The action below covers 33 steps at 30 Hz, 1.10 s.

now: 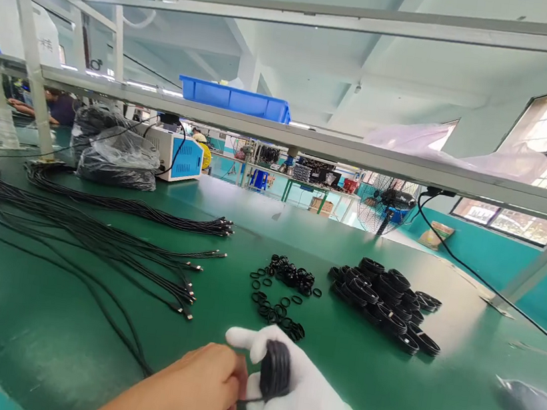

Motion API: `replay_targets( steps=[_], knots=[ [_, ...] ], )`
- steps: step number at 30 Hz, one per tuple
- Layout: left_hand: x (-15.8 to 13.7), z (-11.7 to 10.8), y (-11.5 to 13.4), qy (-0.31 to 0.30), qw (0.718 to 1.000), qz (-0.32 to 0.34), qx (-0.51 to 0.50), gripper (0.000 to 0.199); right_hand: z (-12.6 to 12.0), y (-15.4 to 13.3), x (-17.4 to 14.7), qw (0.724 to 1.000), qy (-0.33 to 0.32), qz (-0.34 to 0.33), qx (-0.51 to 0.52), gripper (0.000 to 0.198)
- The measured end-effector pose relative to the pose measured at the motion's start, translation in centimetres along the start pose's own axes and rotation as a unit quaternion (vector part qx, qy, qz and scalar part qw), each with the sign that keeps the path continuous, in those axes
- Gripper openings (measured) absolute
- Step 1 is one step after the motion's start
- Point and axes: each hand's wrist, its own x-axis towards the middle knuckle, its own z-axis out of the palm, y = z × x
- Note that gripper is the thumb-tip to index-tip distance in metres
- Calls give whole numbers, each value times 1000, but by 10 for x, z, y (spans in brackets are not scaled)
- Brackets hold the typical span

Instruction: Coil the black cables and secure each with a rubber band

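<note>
In front of me, my right hand (308, 398), in a white glove, is closed around a tight coil of black cable (276, 370). Its thumb and a finger stick out past the coil. My bare left hand (212, 382) is beside it, fingers curled on the loose strand that runs out of the coil. Just beyond my hands lies a scatter of small black rings (289, 277). To the left, long black cables (144, 269) with metal plug ends are spread over the green table (222, 286).
At the right stands a pile of coiled black cables (386, 300). A plastic-wrapped bundle (536, 408) lies at the right edge. Bagged goods (118, 158) and a blue-and-white machine (182, 156) sit at the back left. A shelf (322, 144) with a blue tray (234, 100) crosses above.
</note>
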Motion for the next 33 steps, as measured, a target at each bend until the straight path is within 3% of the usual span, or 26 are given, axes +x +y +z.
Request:
replay_targets(
  steps=[4, 8, 13, 15, 19, 23, 25, 28, 33],
  knots=[
    [-2, -4, 14, 60, 992, 18, -109, 8, -6, 12, 7, 991, -64, -67, 96, 51],
    [5, 13, 13, 95, 968, 44, -226, 5, -11, 24, 12, 990, -88, -70, 88, 50],
    [16, 22, 3, 103, 950, 33, -294, 16, -15, 28, 11, 993, -66, -47, 90, 51],
    [14, 18, 3, 126, 955, 22, -268, 18, -18, 24, 11, 995, -49, -21, 81, 61],
    [2, 3, 11, 192, 978, 32, -81, 28, -18, 18, 9, 996, -33, 37, 77, 83],
    [3, -9, 18, 95, 992, 76, -16, 31, -11, 18, 8, 986, -52, 94, 128, 72],
    [10, -15, 17, 71, 995, 56, -49, 26, -5, 17, 9, 983, -25, 81, 165, 59],
    [22, -21, 9, 65, 990, 22, -126, 28, 3, 14, 15, 982, 33, 44, 183, 57],
    [34, -18, -2, 95, 977, -10, -189, 31, 8, 14, 24, 989, 144, 9, 12, 47]
  ],
)
